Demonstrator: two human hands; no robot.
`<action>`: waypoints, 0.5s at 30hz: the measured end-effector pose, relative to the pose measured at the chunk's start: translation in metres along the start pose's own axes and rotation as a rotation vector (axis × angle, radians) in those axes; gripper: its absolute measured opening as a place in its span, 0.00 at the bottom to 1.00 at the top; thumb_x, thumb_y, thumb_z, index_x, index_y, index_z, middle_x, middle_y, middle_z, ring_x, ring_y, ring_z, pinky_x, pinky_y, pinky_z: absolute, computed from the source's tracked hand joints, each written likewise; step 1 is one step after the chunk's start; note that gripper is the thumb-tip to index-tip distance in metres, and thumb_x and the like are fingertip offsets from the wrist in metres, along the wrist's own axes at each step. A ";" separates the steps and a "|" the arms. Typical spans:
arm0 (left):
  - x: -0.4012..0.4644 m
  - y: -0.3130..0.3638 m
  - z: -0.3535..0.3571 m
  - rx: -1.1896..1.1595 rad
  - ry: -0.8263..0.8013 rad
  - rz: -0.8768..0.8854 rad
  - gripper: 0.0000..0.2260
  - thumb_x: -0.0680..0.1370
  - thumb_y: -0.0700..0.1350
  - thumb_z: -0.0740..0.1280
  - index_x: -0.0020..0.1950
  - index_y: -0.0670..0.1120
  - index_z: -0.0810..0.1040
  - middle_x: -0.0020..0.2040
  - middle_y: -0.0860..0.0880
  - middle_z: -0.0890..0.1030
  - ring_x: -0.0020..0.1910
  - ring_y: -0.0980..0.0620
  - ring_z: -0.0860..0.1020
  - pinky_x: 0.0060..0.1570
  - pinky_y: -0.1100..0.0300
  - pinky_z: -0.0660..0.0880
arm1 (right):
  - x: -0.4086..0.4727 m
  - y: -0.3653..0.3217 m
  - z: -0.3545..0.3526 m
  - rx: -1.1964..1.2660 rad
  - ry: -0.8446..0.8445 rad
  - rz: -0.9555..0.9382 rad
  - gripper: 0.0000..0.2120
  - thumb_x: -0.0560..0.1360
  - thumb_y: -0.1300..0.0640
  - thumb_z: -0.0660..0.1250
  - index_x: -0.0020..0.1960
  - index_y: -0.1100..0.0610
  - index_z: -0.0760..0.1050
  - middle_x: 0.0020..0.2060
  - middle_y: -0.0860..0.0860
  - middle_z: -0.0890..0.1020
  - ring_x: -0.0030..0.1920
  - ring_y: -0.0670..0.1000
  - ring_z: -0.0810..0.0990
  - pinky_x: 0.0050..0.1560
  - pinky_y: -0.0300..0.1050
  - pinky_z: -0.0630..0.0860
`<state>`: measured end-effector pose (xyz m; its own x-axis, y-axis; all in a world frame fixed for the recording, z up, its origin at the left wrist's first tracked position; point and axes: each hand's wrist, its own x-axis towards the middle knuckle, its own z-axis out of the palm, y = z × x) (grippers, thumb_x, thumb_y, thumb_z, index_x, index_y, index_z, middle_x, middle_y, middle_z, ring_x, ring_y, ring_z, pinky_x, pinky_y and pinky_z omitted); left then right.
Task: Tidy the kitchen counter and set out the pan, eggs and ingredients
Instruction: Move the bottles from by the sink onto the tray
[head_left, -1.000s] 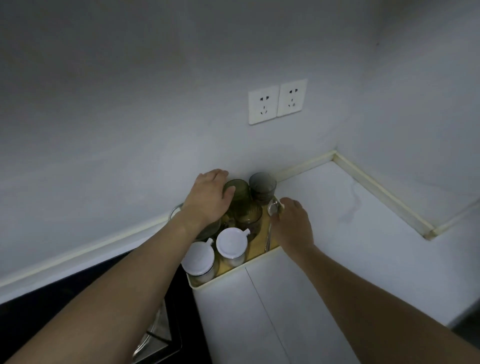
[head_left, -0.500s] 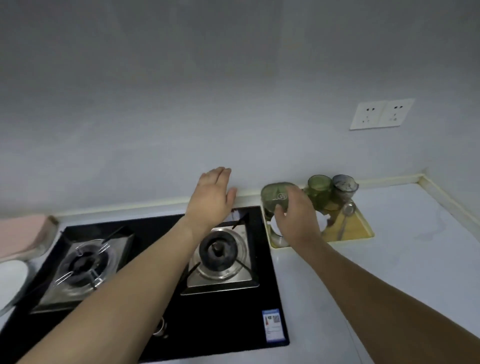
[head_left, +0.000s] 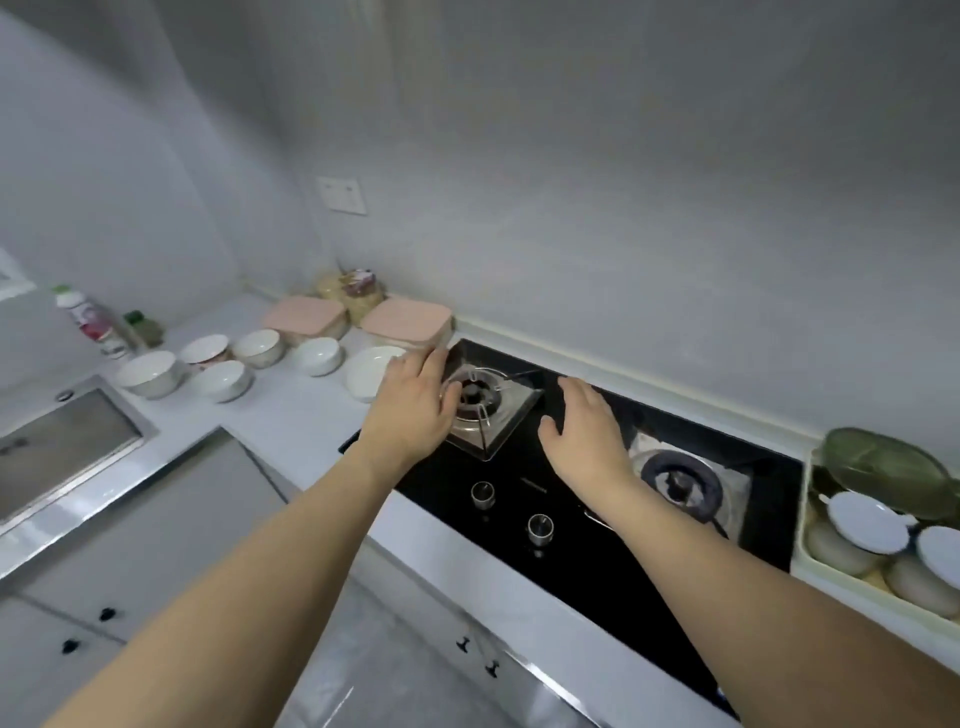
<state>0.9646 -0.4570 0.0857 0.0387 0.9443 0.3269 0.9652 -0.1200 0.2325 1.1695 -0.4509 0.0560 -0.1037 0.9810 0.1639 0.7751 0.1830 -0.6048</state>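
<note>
Both hands hang over the black hob (head_left: 524, 499), which fills the table (head_left: 291, 415) from the wall strip to the front edge. The left grip (head_left: 413, 402) is spread flat, fingers straight, holding nothing, above the left burner (head_left: 480, 400); its fingertips reach the hob's left edge, just beside a white plate (head_left: 371, 371). The right grip (head_left: 584, 428) is likewise open and empty, palm down, between the two burners; the second burner (head_left: 678, 480) lies just right of it. Two knobs (head_left: 483, 493) sit nearer the front edge, between the forearms.

Left of the left grip stand five white bowls (head_left: 317, 356), two pink-lidded boxes (head_left: 408, 322) against the wall, and two bottles (head_left: 93, 322) beyond. Further left is the sink (head_left: 67, 447). Far right of the right grip, a tray (head_left: 802, 519) holds white-lidded jars (head_left: 862, 522) and green glassware (head_left: 883, 467). No pan or eggs are in view.
</note>
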 end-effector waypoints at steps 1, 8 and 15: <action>-0.009 -0.020 -0.011 0.011 0.011 -0.051 0.22 0.81 0.49 0.59 0.73 0.40 0.66 0.72 0.41 0.67 0.70 0.40 0.65 0.71 0.49 0.59 | 0.001 -0.020 0.011 0.016 -0.025 -0.040 0.27 0.79 0.56 0.60 0.75 0.59 0.58 0.74 0.53 0.62 0.75 0.52 0.58 0.75 0.47 0.56; -0.069 -0.157 -0.074 0.046 0.090 -0.312 0.23 0.82 0.49 0.57 0.75 0.40 0.63 0.74 0.41 0.64 0.71 0.41 0.62 0.71 0.50 0.57 | 0.006 -0.156 0.099 0.063 -0.170 -0.265 0.27 0.78 0.56 0.60 0.75 0.59 0.59 0.74 0.53 0.62 0.74 0.52 0.58 0.74 0.48 0.57; -0.114 -0.287 -0.128 0.064 0.121 -0.431 0.23 0.82 0.48 0.58 0.75 0.40 0.63 0.74 0.41 0.64 0.72 0.41 0.62 0.72 0.51 0.57 | 0.002 -0.282 0.194 0.073 -0.313 -0.381 0.27 0.79 0.57 0.59 0.76 0.60 0.57 0.74 0.53 0.61 0.74 0.52 0.59 0.74 0.44 0.55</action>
<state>0.6501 -0.5694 0.0986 -0.3972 0.8608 0.3182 0.9007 0.2991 0.3150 0.8297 -0.4881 0.0750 -0.5617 0.8139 0.1485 0.6011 0.5248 -0.6026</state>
